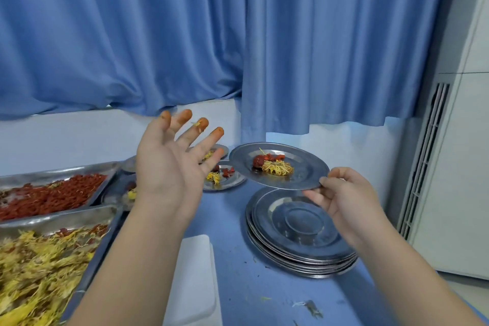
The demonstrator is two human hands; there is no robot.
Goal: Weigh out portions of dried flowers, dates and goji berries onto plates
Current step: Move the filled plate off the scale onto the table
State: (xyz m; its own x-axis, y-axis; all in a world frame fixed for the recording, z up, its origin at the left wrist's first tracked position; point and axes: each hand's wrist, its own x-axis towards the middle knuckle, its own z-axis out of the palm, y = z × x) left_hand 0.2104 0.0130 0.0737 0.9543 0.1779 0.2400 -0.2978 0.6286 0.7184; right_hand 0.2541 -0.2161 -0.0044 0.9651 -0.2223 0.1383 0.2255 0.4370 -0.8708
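Trays of goji berries (53, 193) and dried flowers (39, 267) lined the table's (232, 259) left edge. The left hand (169, 164) hovered spread, fingertips (186, 114) orange-stained. The right hand (344, 193) pinched the rim of a filled plate (304, 164), held above the stack of empty plates (299, 233) near the right edge.

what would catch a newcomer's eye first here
The left hand, held up open mid-frame with orange-stained fingertips, draws the eye first. Just right of it, the right hand pinches the rim of a metal plate in the air by a stack of empty plates; it carries a small portion of yellow flowers and red fruit. Heaps of red berries and yellow dried flowers fill the left edge.
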